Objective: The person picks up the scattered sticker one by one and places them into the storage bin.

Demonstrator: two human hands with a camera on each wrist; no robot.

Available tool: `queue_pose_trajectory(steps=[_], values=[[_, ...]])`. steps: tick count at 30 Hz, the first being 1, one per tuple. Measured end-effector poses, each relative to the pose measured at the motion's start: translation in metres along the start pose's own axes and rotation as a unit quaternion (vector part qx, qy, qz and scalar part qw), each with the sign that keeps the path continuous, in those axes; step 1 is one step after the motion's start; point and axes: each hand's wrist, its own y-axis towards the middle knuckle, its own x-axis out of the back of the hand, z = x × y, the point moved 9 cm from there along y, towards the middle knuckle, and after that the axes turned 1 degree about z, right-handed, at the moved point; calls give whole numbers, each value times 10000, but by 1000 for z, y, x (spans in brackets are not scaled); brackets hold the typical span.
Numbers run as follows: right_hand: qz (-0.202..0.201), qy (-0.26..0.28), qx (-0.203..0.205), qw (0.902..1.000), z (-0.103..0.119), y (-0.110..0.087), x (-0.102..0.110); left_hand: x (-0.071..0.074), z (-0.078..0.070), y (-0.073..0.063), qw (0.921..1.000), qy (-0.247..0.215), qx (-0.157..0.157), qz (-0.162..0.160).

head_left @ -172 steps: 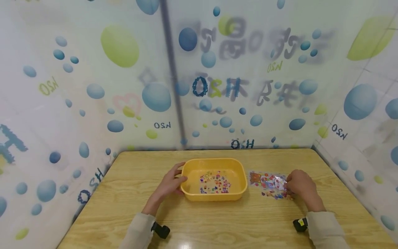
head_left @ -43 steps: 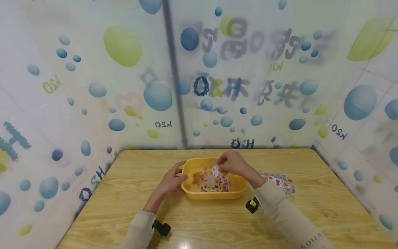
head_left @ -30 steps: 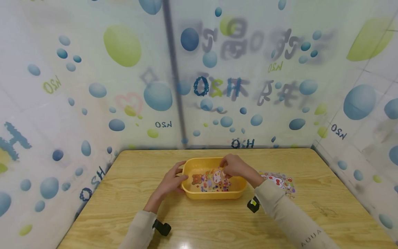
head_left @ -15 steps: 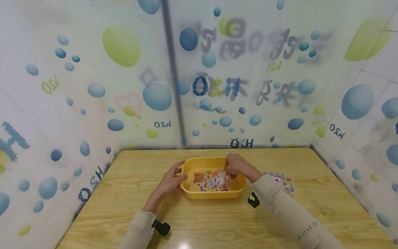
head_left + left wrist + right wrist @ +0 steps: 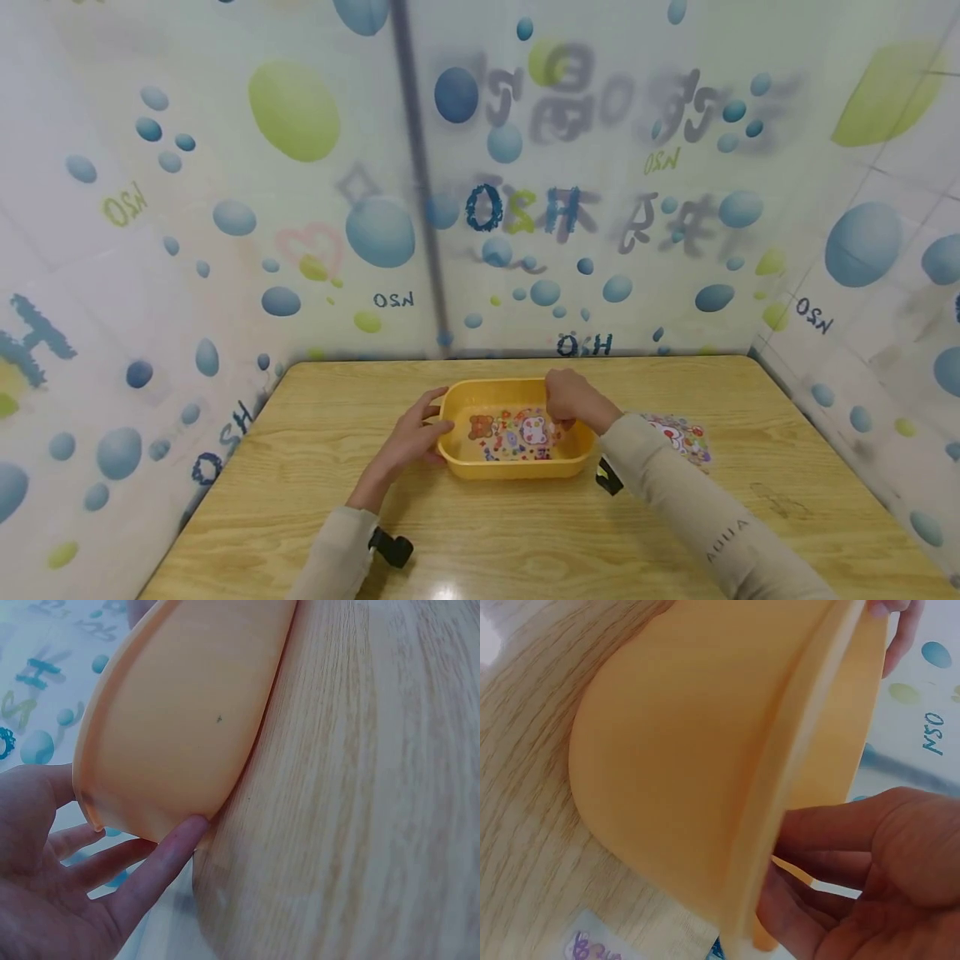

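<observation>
A yellow plastic tub [image 5: 517, 470] sits on the wooden table. At its left end my left hand [image 5: 411, 433] grips the wall, thumb at the rim and fingers along the outside; the left wrist view shows the index finger against the tub wall [image 5: 187, 712]. Inside the tub lies a clear sheet [image 5: 512, 437] printed with a brown bear and a white cartoon face, amid small colourful bits. My right hand [image 5: 573, 398] reaches over the tub's right end with bent fingers, pinching the sheet's right end. In the right wrist view its fingertips are hidden behind the rim [image 5: 780, 780].
Right of the tub, partly under my right sleeve [image 5: 675, 500], lies another clear printed sheet [image 5: 686, 437] with a white cartoon face. Farther right there is a dark line drawing [image 5: 780, 502] on the table [image 5: 480, 542]. A bubble-patterned wall [image 5: 495, 317] stands behind the table.
My right hand has carried the bear sheet from the table into the tub, lowered it and drawn slightly right with it. My left hand has stayed on the tub's left end.
</observation>
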Motion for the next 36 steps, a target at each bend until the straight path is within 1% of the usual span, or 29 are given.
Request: queue_pose_trajectory(steps=[6, 10, 16, 22, 25, 30, 32, 36], values=[[268, 144, -266, 9992, -4, 4, -6, 0, -2, -1, 10000, -82, -31, -11], [441, 137, -283, 9985, -5, 5, -11, 0, -2, -1, 9999, -80, -30, -58], [557, -2, -279, 9981, -4, 1, -16, 0, -2, -1, 9999, -75, -32, -69], [766, 168, -391, 9962, -2, -4, -17, 1, -2, 0, 9999, -56, -53, -83], [854, 130, -413, 9954, -1, -5, -16, 2, -3, -1, 9999, -48, -37, -98], [866, -53, -357, 9956, -1, -4, -19, 3, -4, -2, 9999, -62, -38, -106], [822, -30, -349, 9960, -2, -4, -19, 3, -4, -3, 9999, -70, -35, -103], [597, 59, -284, 9978, -4, -9, -14, 2, -3, -2, 9999, -84, -51, -91]])
